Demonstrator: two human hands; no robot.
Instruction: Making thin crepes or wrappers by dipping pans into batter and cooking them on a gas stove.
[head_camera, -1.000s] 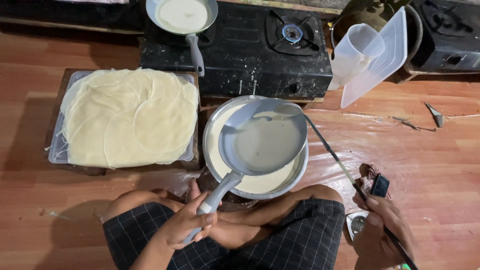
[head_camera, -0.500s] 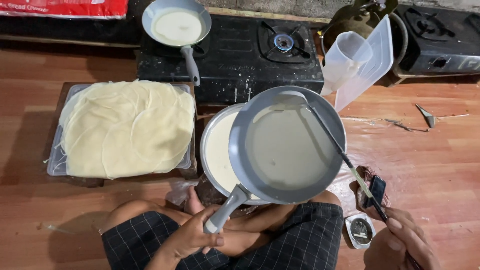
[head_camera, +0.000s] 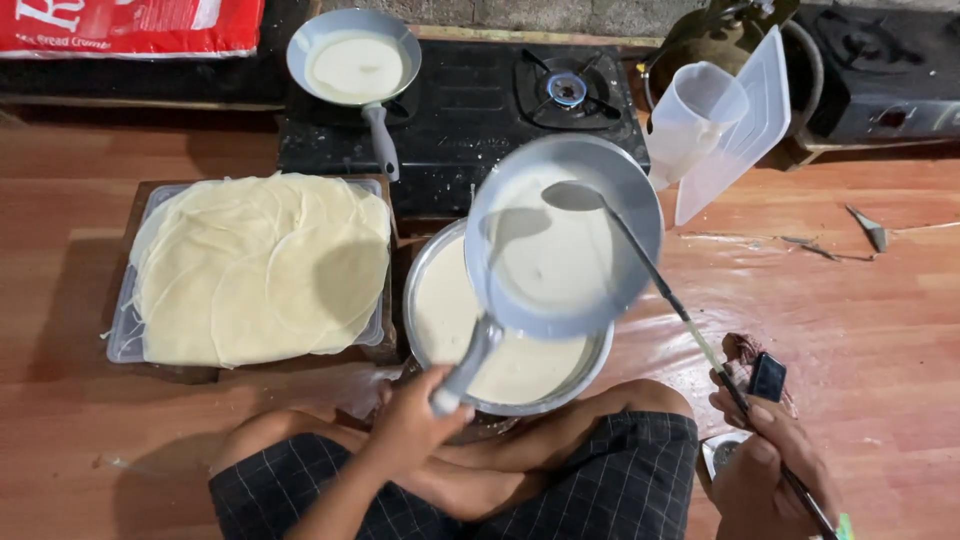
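In the head view, a grey frying pan (head_camera: 563, 240) is held up above a round metal bowl of pale batter (head_camera: 445, 310) and just in front of a black gas stove (head_camera: 470, 110). Its handle is grasped by the left hand (head_camera: 415, 425), whose grip is clenched around the handle's end. The pan is tilted, and a thin coat of batter is seen spread over its inner face.

A long-handled ladle (head_camera: 660, 285) is held by the right hand (head_camera: 765, 465) at the lower right, the grip closed on the far end of the thin handle. The ladle's cup is set over the upper part of the pan; whether it touches the batter cannot be told.

The bowl is placed on the wooden floor (head_camera: 880, 330), just in front of the person's crossed legs in dark checked shorts (head_camera: 620, 485). To its left, a stack of thin pale wrappers (head_camera: 260, 265) is laid on a clear plastic tray (head_camera: 122, 340) that is carried by a low wooden board.

On the stove's left burner a second pan (head_camera: 355, 65) with a layer of batter is set, its handle pointed toward the person. The right burner (head_camera: 567, 88) is left bare. A clear measuring jug (head_camera: 695, 120) and a plastic lid (head_camera: 745, 130) are seen leaning beside the stove's right end. A red bag (head_camera: 130, 25) is seen at the upper left.
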